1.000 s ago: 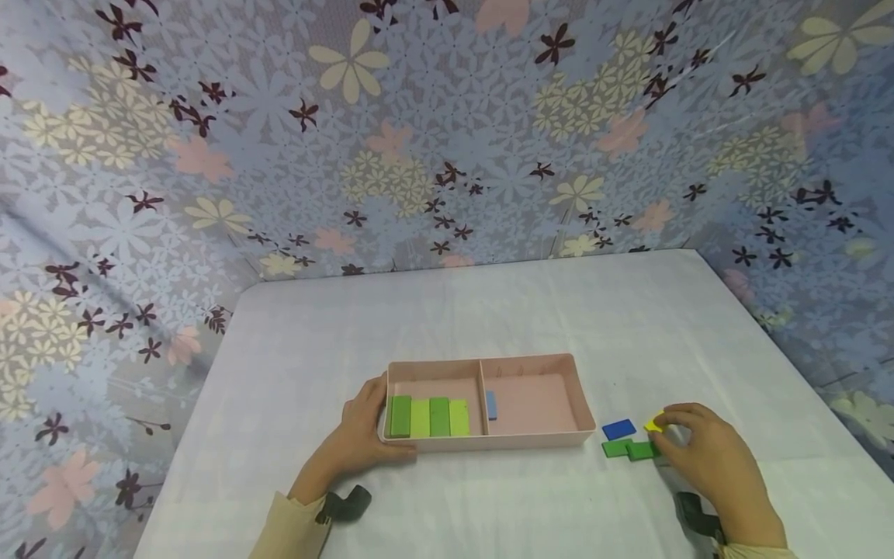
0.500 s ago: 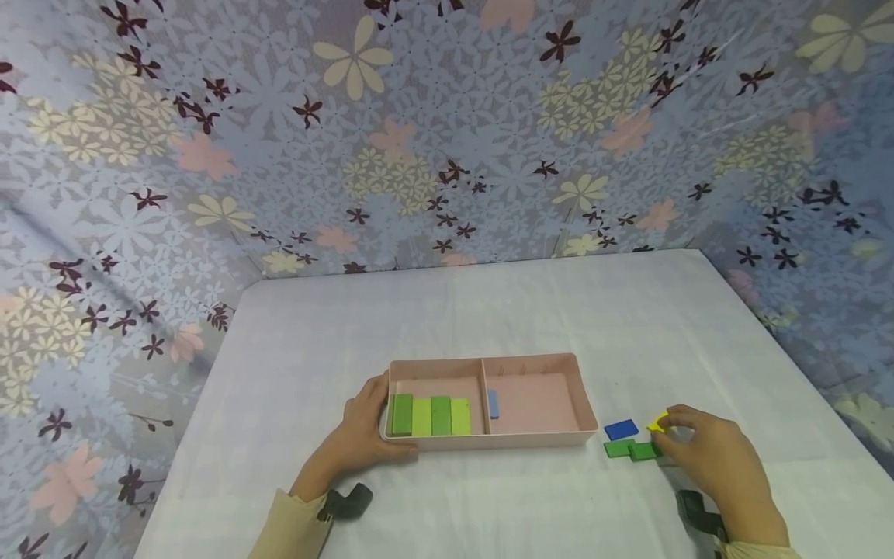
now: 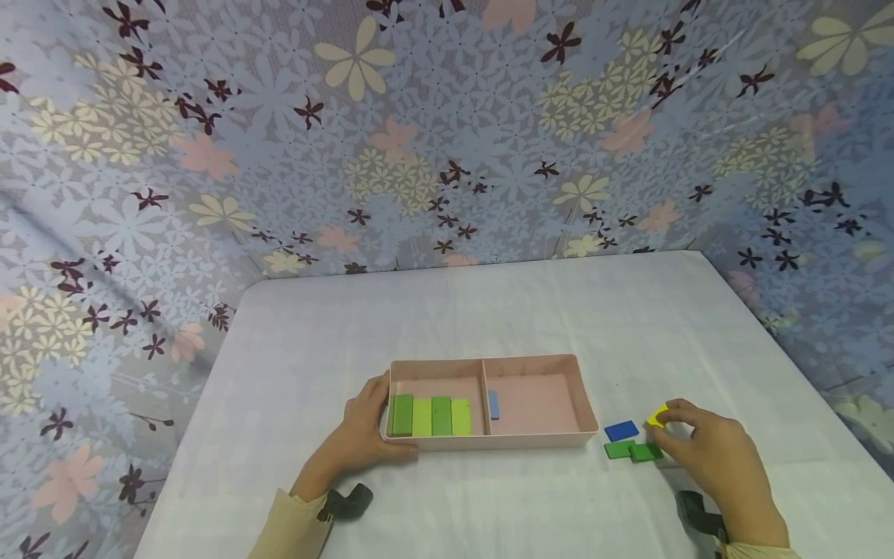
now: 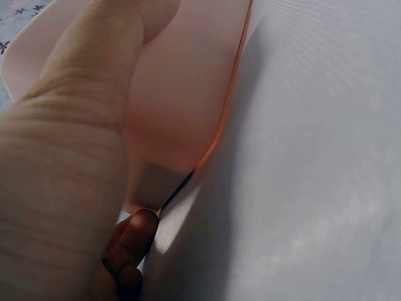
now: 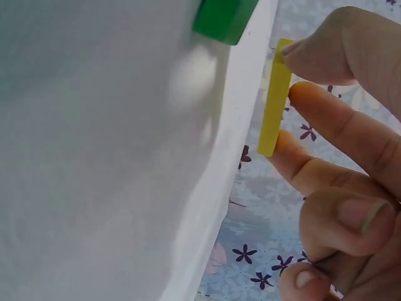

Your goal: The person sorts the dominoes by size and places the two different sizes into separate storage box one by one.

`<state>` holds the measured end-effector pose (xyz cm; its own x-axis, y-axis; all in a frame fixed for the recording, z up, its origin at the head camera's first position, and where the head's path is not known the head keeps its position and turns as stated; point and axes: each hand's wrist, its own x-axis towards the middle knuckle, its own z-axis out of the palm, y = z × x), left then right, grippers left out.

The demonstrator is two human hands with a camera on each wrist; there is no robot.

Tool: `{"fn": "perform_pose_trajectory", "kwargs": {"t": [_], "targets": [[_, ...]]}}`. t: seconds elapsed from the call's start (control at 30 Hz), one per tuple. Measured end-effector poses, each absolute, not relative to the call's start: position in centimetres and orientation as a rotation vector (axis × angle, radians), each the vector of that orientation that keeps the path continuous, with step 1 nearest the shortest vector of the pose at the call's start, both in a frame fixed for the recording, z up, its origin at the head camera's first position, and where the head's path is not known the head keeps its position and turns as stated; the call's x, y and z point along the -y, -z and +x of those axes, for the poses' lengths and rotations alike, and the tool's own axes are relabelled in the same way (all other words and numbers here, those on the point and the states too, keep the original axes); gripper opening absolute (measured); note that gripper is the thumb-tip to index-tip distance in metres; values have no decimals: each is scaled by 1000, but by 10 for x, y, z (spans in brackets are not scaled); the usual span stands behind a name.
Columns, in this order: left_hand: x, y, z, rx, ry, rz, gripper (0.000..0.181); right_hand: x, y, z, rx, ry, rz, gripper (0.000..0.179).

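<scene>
A pink two-compartment box (image 3: 534, 441) lies on the white-covered table. My left hand (image 3: 363, 425) grips its left end, the thumb along the front wall; the left wrist view shows fingertips (image 4: 143, 227) at the box's lower corner. In my right hand (image 3: 715, 454) a thin yellow block (image 5: 274, 103) is pinched between thumb and fingers, held off the table. Left of that hand lie a blue block (image 3: 621, 431) and two green blocks, one (image 3: 618, 449) touching the other (image 3: 645, 453).
Several green and lime blocks (image 3: 441, 416) stand in a row in the box's left compartment. A light blue block (image 3: 493, 404) leans near the divider in the right one. Flower-patterned cloth (image 3: 447, 155) walls the table's back and sides.
My right hand has raised the yellow block slightly from beside the green ones, tilting it up. My left hand keeps its grip on the box, which stays in place.
</scene>
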<state>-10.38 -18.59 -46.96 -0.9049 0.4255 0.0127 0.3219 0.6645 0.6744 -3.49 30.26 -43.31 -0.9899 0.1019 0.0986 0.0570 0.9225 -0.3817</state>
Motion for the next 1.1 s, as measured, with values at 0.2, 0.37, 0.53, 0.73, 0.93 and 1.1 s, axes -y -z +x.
{"fn": "perform_pose_trajectory", "kwargs": {"t": [0.2,0.37,0.53,0.73,0.93,1.1], "targets": [[186,471,-104,-2723,-1057,599,122,-300,430,-37,2925,-565,-99,27],[186,470,-104,-2723,-1060,608,122,-295,426,-40,2924,-545,-106,30],[187,470,-104,-2719,-1065,609,121,-291,419,-43,2879,-538,-58,29],[187,469,-104,-2716,-1050,600,122,-287,412,-47,2790,-521,20,25],[187,470,-105,-2714,-1035,585,123,-280,406,-51,2757,-480,64,26],[187,470,-104,-2710,-1057,594,122,-275,402,-54,2726,-470,118,23]]}}
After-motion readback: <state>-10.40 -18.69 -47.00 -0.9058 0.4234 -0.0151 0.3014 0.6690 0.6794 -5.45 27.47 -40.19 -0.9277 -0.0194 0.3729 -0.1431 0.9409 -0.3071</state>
